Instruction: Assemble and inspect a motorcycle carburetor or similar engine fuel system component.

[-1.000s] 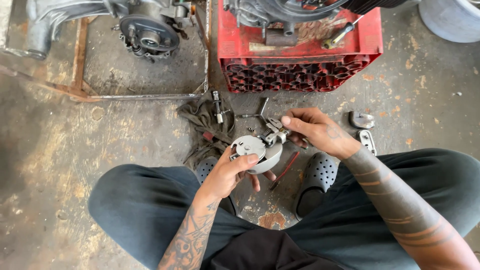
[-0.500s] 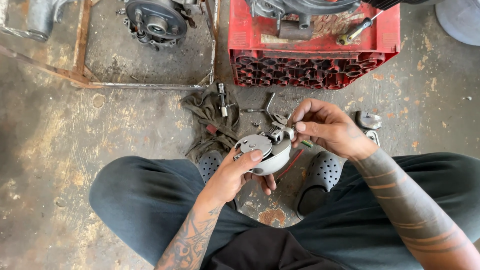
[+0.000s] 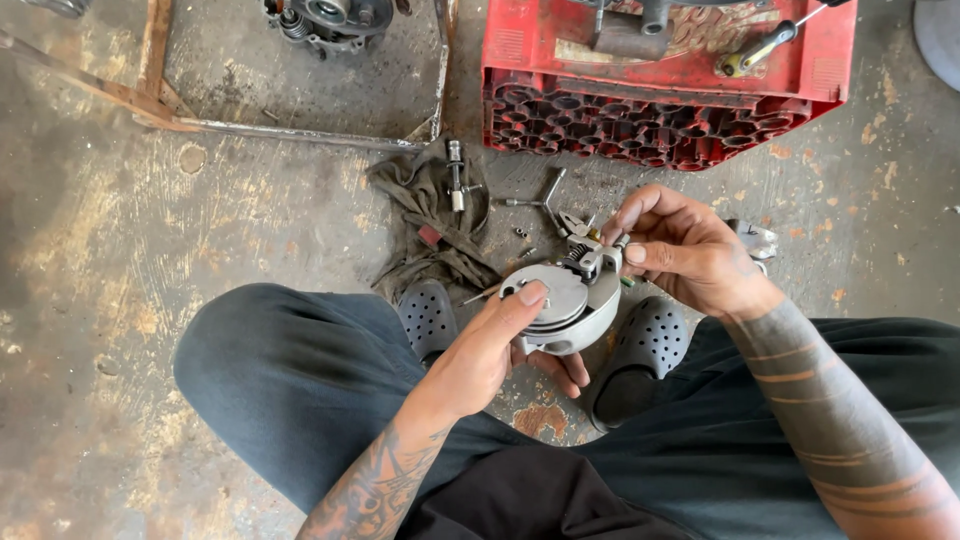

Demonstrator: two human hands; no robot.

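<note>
**Round metal assembly held over the lap, both hands engaged**

Head view. The person sits on the concrete floor (image 3: pixel 120 300), knees spread, feet in dark perforated clogs (image 3: pixel 640 350). The left hand (image 3: pixel 495 345) supports a round grey metal assembly (image 3: pixel 565 300) from beneath, thumb laid flat on its top plate and fingers curled under its lower edge; the grip is pressed onto the part. The right hand (image 3: pixel 680 250) is at the assembly's upper right edge, thumb and forefinger pinching the small spring-and-lever fitting (image 3: pixel 590 255) that stands there. The assembly is off the floor, between the knees and just above the clogs.

Directly beyond the hands lies a dirty rag (image 3: pixel 430 220) with a short metal shaft (image 3: pixel 456 175) on it, and beside it an angled T-handle tool (image 3: pixel 540 195) and loose small parts. A red plastic crate (image 3: pixel 660 110) lies near, its ribbed edge facing the hands, with a yellow-handled tool (image 3: pixel 755 50) on top. A rusty angle-iron frame (image 3: pixel 300 130) borders the upper left, an engine part (image 3: pixel 330 20) inside it. Open floor extends to the left of the left knee.
</note>
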